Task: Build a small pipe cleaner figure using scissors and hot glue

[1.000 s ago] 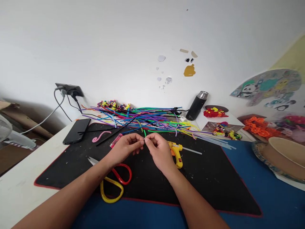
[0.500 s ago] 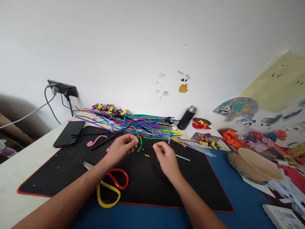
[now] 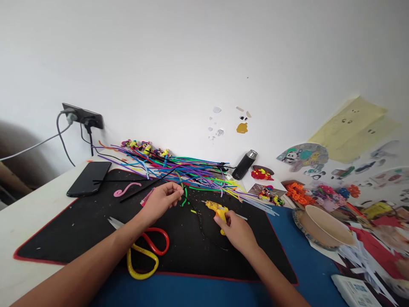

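Observation:
My right hand is closed around the handle of a yellow hot glue gun, its nozzle pointing left toward my other hand. My left hand is pinched over the mat; whatever sits between thumb and fingertips is too small to make out. Just right of those fingertips lie short green pipe cleaner pieces and a small yellow bit. A thin dark strand curves over the mat between my hands. Scissors with one red and one yellow handle lie partly under my left forearm.
Many coloured pipe cleaners are heaped along the wall on the black mat's far side. A phone lies left, a pink curl near it. A black flask and a beige bowl are to the right.
My right hand has gone from an apparently object-free pinch to gripping the yellow glue gun, slightly lower and to the right. My left hand stays pinched in nearly the same place. The view has shifted slightly.

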{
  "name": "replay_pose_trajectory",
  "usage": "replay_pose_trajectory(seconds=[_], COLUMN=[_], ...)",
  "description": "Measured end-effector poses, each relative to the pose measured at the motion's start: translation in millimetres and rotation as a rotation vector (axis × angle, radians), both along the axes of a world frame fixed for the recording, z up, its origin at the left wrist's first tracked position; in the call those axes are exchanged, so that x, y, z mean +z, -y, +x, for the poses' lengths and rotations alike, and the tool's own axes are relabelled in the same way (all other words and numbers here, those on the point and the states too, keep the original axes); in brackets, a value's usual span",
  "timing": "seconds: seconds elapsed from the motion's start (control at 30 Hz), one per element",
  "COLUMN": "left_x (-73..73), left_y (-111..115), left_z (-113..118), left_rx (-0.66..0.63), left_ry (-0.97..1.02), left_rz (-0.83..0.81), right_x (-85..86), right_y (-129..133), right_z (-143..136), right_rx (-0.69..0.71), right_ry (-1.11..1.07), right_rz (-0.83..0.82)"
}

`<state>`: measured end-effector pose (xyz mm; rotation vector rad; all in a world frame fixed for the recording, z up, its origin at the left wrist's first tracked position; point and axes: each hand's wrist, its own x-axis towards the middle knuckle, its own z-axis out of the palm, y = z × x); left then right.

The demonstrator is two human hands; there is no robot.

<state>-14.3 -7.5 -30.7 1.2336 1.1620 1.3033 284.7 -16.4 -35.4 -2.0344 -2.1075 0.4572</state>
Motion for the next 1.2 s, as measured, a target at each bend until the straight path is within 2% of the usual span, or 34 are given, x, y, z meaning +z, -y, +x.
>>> replay_pose_trajectory(seconds=[0.13, 0.27, 0.43, 0.57, 0.73, 0.9, 1.07, 1.2], left_x=[-2.4, -3.2, -4.4, -8.6, -8.0, -0.1, 2.9, 0.0], left_y=[0, -1, -2, -4, -4, 1, 3, 1], left_z=[0, 0, 0, -1, -2, 0, 3, 1], left_rx=[-0.015, -0.013, 0.003, -0.001, 0.013, -0.001, -0.011, 0.017], left_ry=[0.0, 0.007, 0.017, 0.054, 0.133, 0.183, 0.175, 0.139], left_rz=[-0.002, 0.008, 0.021, 0.016, -0.009, -0.024, -0.046, -0.046], right_x=[-8.5, -17.2, -22.7, -18.9, -11.3, 0.7, 7.1, -3.7], right_y=[-4, -12, -9, 2, 4, -8, -28, -31], right_z=[-4, 5, 13, 3, -25, -62, -95, -102], right_rx=[-0.04, -0.057, -0.211, -0.278, -0.208, -0.062, 0.053, 0.079], right_ry=[0.0, -0.184, -0.762, -1.153, -1.469, -1.571, -1.639, -1.669], right_rz=[0.039, 0.048, -0.074, -0.155, -0.313, -0.422, -0.399, -0.354])
